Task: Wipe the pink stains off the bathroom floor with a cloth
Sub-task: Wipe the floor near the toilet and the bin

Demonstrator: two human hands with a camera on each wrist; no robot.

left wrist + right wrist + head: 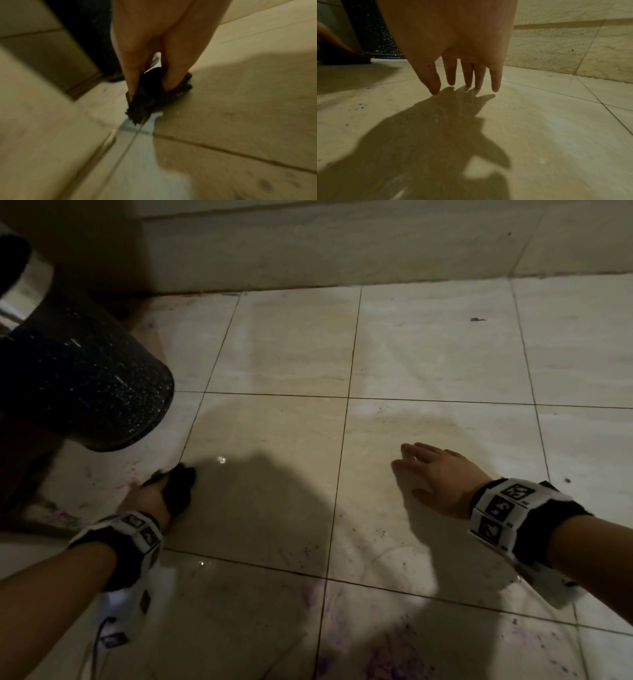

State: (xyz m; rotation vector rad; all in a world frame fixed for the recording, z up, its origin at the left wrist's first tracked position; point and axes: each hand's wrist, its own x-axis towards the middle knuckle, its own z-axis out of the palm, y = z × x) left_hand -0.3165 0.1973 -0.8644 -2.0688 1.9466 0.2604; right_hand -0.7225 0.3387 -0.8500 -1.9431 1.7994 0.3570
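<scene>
Left hand (150,494), lower left of head view: fingers (132,70) curled round a dark cloth (180,484), grasping it. In the left wrist view the cloth (147,97) is bunched between thumb and fingers, its loose end hanging below the fingertips onto the floor (428,347) at a grout line. View is blurred; texture looks ribbed.

Cloth sits just beside the base of a dark speckled bin (78,381), upper left of frame.

Right hand (442,477), right of centre: fingers (451,73) released, spread and straight, holding nothing. Right wrist view shows the fingertips at or just above the tile; contact cannot be told.

Pink-purple stains (397,645) along the bottom edge of the head view, below both hands, well apart from the cloth. Fainter pink marks (61,513) at far left, near the left wrist.
</scene>
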